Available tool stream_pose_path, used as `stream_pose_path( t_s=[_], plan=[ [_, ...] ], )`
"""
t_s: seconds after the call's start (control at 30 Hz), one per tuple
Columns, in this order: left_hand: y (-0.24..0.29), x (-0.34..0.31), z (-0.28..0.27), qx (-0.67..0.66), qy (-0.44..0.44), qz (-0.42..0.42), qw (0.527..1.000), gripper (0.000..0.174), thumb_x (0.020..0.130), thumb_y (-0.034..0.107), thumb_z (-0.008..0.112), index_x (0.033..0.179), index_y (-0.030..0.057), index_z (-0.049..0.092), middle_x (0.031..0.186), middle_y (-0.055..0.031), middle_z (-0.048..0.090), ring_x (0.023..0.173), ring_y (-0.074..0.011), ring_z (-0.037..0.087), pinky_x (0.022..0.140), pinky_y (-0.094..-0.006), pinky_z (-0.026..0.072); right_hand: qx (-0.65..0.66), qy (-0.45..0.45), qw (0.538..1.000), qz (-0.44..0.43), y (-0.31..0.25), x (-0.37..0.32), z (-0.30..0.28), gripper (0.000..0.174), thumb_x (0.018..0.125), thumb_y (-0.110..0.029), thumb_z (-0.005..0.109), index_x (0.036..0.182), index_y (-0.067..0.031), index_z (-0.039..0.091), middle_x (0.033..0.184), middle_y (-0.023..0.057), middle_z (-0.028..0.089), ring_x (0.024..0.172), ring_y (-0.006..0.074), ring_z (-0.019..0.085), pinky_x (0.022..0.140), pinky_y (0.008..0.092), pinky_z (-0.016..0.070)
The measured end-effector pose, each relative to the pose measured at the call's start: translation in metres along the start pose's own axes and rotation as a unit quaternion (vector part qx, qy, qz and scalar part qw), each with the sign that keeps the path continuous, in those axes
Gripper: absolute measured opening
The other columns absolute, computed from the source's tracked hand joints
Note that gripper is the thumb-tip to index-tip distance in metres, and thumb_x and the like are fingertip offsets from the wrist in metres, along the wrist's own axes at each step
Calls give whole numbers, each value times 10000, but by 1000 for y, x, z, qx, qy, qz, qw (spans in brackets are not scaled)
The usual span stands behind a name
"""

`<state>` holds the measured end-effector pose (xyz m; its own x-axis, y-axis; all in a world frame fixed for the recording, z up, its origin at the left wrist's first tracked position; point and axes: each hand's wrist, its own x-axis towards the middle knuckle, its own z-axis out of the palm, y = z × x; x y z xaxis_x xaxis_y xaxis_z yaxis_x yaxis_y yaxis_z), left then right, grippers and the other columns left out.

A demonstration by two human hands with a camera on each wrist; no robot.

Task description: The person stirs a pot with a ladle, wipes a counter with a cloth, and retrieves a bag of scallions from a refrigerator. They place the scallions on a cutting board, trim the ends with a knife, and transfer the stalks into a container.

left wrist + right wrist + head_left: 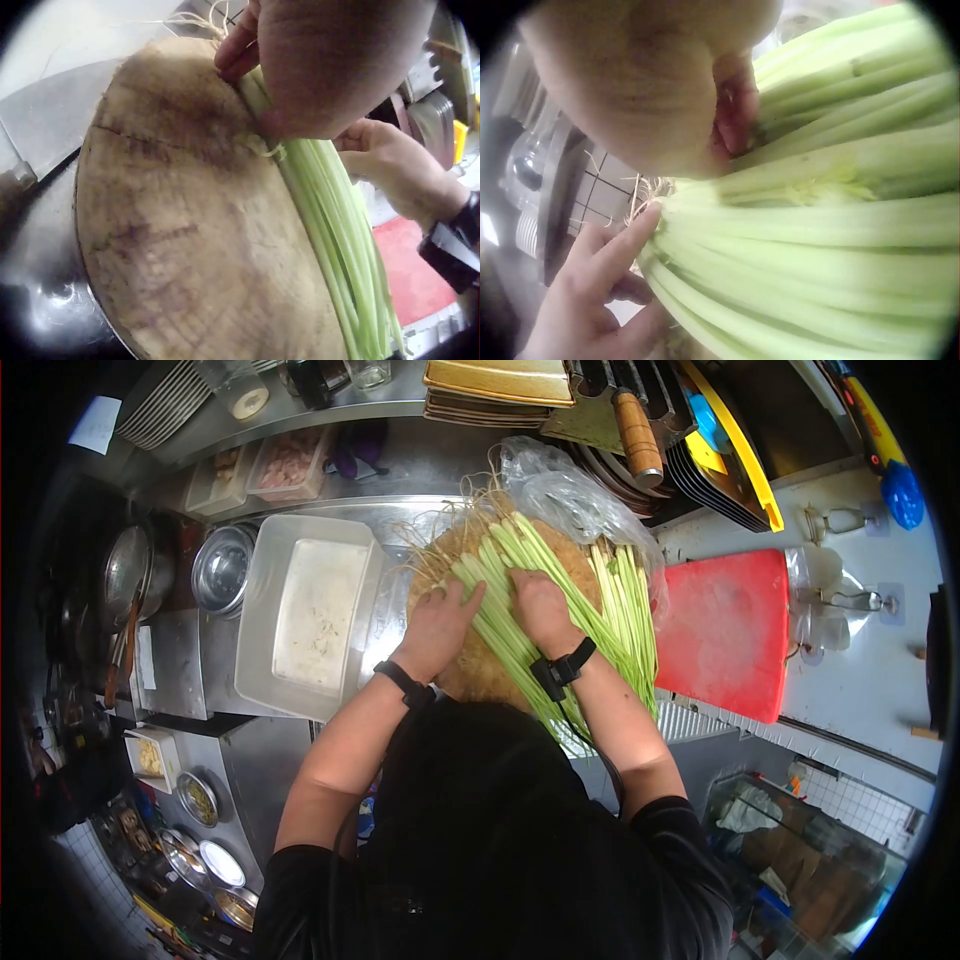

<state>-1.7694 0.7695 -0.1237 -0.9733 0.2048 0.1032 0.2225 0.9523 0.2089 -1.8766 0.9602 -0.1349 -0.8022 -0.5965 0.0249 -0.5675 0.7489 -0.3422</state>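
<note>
Long pale green stalks (495, 605) with stringy roots lie slanted across a round wooden board (460, 670). My left hand (437, 628) lies at their left side near the root end, thumb and fingers touching the outer stalks. My right hand (543, 612) is on the right of this bundle, its fingertips down among the stalks. In the right wrist view the left hand (592, 292) has a finger against the stalk bases, while the curled fingers (735, 112) of the right hand reach between stalks. How firmly either hand holds is hidden.
Left of the board stands a white plastic tub (255, 610). More stalks (635, 600) lie to the right, beside a clear plastic bag (570, 485) and a red cutting board (725, 630). A wooden-handled cleaver (637, 435) sits at the shelf above.
</note>
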Motion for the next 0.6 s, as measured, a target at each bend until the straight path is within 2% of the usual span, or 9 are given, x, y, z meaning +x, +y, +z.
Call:
stream_pose_path(
  t_s=[0.27,0.5,0.6],
  plan=[
    [-2,0,4,-6,-12,-8,1000,685,847,64,603,1519,128,493,1149,-184,561,971,-339,639,865,-427,545,87,-8,996,-10,-2,-2,-15,316,797,-25,681,1113,-18,664,1005,188,701,1021,387,651,897,465,539],
    [-1,0,2,-8,-7,-7,1000,683,847,57,601,1518,132,497,1139,-185,560,977,-345,634,870,-430,544,88,15,996,-31,-4,-8,-14,324,798,-27,680,1122,-29,670,1008,179,695,1008,388,650,892,461,542],
    [-2,0,1,-15,-9,-8,1000,685,844,51,602,1517,131,500,1122,-182,559,981,-347,629,871,-433,543,109,53,992,-41,-4,-9,-12,330,794,-21,677,1123,-34,675,1019,173,694,1006,388,649,891,464,543]
  ],
)
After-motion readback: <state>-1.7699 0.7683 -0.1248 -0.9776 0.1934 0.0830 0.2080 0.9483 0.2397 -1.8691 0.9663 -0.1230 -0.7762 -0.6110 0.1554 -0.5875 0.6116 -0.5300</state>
